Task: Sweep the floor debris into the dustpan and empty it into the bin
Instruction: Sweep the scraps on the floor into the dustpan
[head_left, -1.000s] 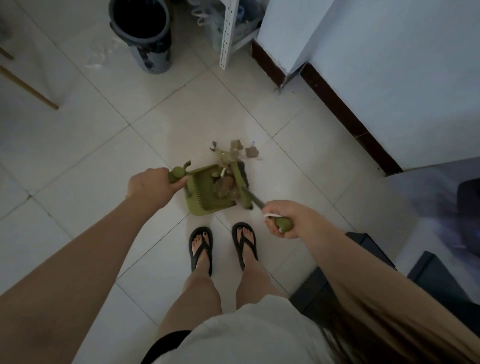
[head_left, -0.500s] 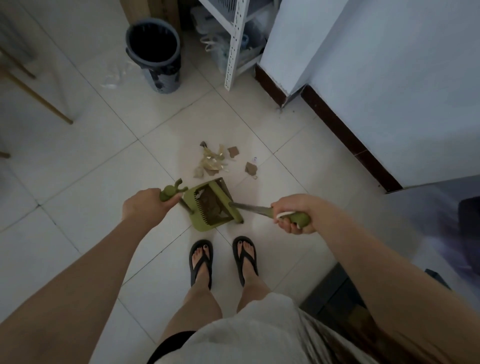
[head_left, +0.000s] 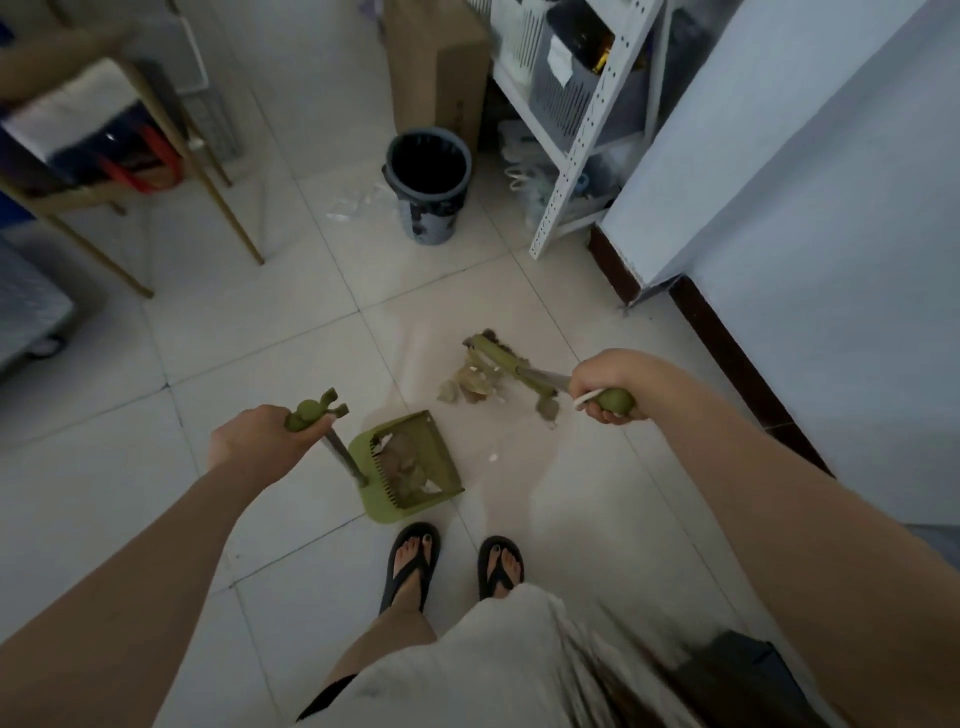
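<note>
1. The left hand (head_left: 254, 441) is clenched round the top of the dustpan's handle. The green dustpan (head_left: 379, 512) sits on the floor just right of that grip, with scraps inside.
2. Loose debris (head_left: 470, 389) lies between the two grips, against the broom (head_left: 496, 356) head.
3. The right hand (head_left: 605, 387) is fisted round the broom's handle end.
4. The bin (head_left: 428, 182) stands well beyond both.

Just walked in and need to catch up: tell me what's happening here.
A person is sweeping a tiled floor. The left hand grips the handle of a green dustpan set on the floor, some debris already in it. The right hand grips a green broom, its head against a loose pile further out, apart from the pan. The dark bin stands beyond, by a cardboard box.
</note>
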